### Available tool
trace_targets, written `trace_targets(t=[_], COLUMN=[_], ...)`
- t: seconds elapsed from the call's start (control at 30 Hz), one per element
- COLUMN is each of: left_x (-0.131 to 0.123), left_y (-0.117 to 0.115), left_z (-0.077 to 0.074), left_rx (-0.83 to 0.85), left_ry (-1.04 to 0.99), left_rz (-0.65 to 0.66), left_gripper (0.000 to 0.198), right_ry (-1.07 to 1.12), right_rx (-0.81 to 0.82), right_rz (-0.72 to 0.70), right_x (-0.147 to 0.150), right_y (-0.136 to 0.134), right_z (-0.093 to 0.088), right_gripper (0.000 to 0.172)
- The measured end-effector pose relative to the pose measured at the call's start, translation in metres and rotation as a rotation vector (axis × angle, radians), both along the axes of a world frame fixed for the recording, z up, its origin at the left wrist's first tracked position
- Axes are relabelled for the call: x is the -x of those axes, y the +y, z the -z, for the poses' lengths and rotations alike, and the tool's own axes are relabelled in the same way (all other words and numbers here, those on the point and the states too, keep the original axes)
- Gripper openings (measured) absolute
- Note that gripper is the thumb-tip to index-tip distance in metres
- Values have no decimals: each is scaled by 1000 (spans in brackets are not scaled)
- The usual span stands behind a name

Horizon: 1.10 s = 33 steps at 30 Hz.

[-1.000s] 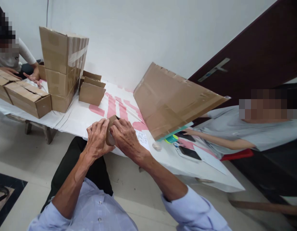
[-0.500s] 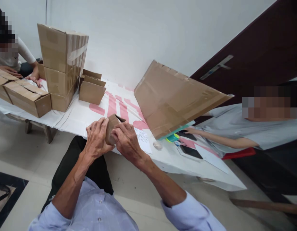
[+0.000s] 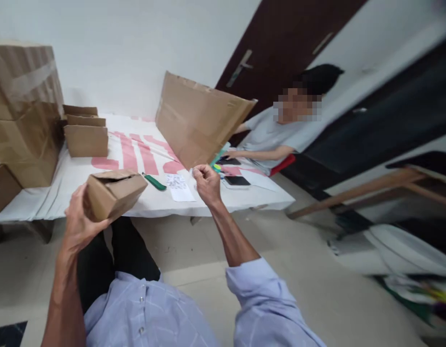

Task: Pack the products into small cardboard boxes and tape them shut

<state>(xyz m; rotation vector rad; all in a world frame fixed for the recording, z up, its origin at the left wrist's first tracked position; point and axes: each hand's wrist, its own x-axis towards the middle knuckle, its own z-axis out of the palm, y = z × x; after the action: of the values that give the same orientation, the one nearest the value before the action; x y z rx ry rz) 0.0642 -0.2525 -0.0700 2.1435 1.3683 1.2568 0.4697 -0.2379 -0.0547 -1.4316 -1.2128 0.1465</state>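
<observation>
My left hand (image 3: 77, 222) grips a small brown cardboard box (image 3: 114, 192) from its near end, holding it in the air in front of the table edge, one flap slightly raised. My right hand (image 3: 207, 182) is apart from the box, raised over the table's front edge with fingers pinched together; whatever is between them is too small to name. A green-handled cutter (image 3: 155, 182) and a printed paper slip (image 3: 179, 186) lie on the white table cover (image 3: 64, 195) between my hands.
Stacked taped cartons (image 3: 24, 111) stand at the left, folded small boxes (image 3: 85, 131) behind. A large flat cardboard sheet (image 3: 198, 118) leans up at the table's far side. A seated person (image 3: 277, 137) is at the right end, with a phone (image 3: 236, 180) near them. A dark door (image 3: 281, 43) lies beyond.
My hands have come apart: the left keeps the small box and moved left, the right moved away to the right. My view swung right; the person at the far left is out of sight.
</observation>
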Motion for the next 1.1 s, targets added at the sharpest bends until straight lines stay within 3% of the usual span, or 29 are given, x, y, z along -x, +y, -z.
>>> trace_targets(t=[0.1,0.2,0.4,0.7,0.83,1.0,1.1], left_x=[20,29,23,19,16,11,9], left_y=[9,15,20,24,24,22,25], left_z=[8,13,11,15,8,-2,-3], left_rx=[89,147,193,265,265,286,295], left_ry=[-38,-98,-223,-300,-304,-290,-315], left_rz=[10,23,42,-66,-53,-141,-104], left_gripper=[102,103,113,110,106,103,97], right_ry=[83,123,191,201,195,157,129], right_rx=[175,231,277,292,294,317,352], right_rz=[108,138,193,174,191,181,156], right_x=[-44,-63,-93,-116,-125,-137,-139], right_y=[11,20,37,50,55,61,69], right_z=[41,73,108,124,122,117,116], right_gripper=[23,20,14,13,13,13,13])
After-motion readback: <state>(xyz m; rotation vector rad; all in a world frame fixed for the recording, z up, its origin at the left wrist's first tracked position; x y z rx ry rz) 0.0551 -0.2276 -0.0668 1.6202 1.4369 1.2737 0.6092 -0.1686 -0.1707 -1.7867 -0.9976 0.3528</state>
